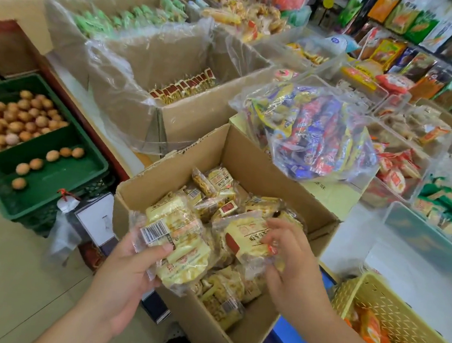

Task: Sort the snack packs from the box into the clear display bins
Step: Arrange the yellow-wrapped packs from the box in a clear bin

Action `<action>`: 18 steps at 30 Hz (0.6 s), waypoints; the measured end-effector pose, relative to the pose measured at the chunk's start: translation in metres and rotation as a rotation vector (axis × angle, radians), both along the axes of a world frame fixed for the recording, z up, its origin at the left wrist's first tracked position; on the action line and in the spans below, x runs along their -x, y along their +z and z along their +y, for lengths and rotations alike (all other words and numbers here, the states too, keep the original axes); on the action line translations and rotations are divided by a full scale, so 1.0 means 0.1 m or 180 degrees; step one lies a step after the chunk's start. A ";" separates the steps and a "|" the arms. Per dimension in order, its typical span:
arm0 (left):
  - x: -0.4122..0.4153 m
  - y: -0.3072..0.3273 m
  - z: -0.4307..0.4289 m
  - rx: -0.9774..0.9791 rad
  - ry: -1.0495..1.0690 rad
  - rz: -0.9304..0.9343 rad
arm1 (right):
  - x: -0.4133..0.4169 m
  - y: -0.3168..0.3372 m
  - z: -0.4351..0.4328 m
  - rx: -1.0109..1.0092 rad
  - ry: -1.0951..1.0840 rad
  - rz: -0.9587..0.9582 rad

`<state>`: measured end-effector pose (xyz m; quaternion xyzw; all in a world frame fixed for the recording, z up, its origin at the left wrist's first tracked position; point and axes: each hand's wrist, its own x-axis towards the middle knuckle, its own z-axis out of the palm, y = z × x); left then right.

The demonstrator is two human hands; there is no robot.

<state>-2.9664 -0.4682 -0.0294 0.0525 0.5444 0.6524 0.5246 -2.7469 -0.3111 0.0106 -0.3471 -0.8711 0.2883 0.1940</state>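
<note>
Your left hand (126,270) grips a stack of snack packs (180,239) over the open box (249,157), fingers curled round it. Your right hand (290,260) pinches another pack (245,238) just beside it.

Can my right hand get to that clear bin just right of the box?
Probably yes: the right hand, holding a snack pack over the box, has only the box wall and counter before the clear bin.
</note>
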 end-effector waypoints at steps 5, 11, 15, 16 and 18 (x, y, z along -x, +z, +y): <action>-0.51 0.17 0.34 0.0241 -0.0357 -0.0331 | -0.44 0.17 -0.08 0.0043 -0.0008 0.0340; -1.22 0.39 0.74 0.0341 -0.0356 -0.0257 | -0.96 0.03 0.09 0.0145 0.0136 0.0340; -1.59 0.42 0.93 0.0505 -0.0469 -0.0067 | -1.38 -0.06 0.30 0.0177 0.0074 0.0659; -1.67 0.42 0.99 0.0544 -0.0440 -0.0040 | -1.49 -0.08 0.36 0.0189 0.0032 0.0733; -1.83 0.40 1.14 0.0609 -0.0350 0.0013 | -1.74 -0.15 0.50 0.0196 -0.0097 0.0836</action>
